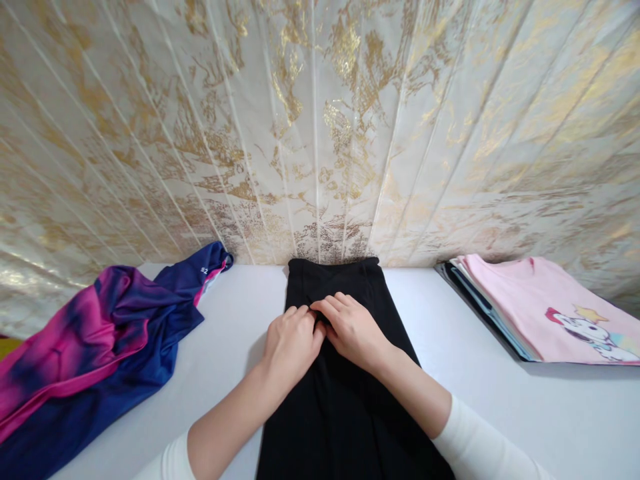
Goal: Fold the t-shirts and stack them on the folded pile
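A black garment with a waistband (333, 270) lies lengthwise before me, widening toward my body; whether it is trousers or a skirt I cannot tell. Its waist end reaches the back edge of the table. My left hand (293, 340) is closed, fingers curled into the cloth a little below the waistband. Right beside it, my right hand (353, 330) pinches the same cloth, with the fingertips of both hands meeting near the middle. The cloth puckers slightly under the fingers. Parts of both thumbs and the gripped fold are hidden.
A crumpled navy and pink garment (120, 327) lies on the left of the white table (227, 333). On the right is a stack of folded clothes, topped by a pink shirt (520, 300) with a cartoon print. A gold-patterned curtain (315, 133) hangs behind.
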Demonstrator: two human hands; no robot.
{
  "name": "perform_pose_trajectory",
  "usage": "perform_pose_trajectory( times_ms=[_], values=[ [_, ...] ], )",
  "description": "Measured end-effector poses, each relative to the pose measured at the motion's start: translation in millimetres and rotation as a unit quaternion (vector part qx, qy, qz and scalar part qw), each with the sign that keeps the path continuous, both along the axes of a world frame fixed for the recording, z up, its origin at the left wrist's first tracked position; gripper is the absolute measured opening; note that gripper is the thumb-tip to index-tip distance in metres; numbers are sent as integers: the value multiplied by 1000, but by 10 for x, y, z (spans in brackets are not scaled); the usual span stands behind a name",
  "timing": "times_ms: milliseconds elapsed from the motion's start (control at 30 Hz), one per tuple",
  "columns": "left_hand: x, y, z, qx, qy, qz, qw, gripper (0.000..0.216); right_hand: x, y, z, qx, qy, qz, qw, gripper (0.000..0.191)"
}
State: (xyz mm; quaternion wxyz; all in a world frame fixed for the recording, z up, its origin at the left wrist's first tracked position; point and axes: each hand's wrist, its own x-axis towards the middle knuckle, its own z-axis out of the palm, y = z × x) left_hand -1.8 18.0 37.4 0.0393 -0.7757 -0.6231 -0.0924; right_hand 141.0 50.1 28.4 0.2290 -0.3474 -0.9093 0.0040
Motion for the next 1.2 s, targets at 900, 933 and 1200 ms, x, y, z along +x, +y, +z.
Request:
perform_pose_trajectory(
  times_ms=[900, 933, 1200],
  values=[
    [-213, -678, -404, 28, -12, -164, 986, 56, 23, 24, -79, -144, 103, -95, 980, 16],
    [-210, -678, -403, 25, -13, -164, 986, 56, 21, 20, -74, -143, 108, -90, 980, 17],
    [-174, -671, -340, 9, -7, -149, 989, 52, -46, -67, -26, -126, 84, -86, 985, 24]
  ],
)
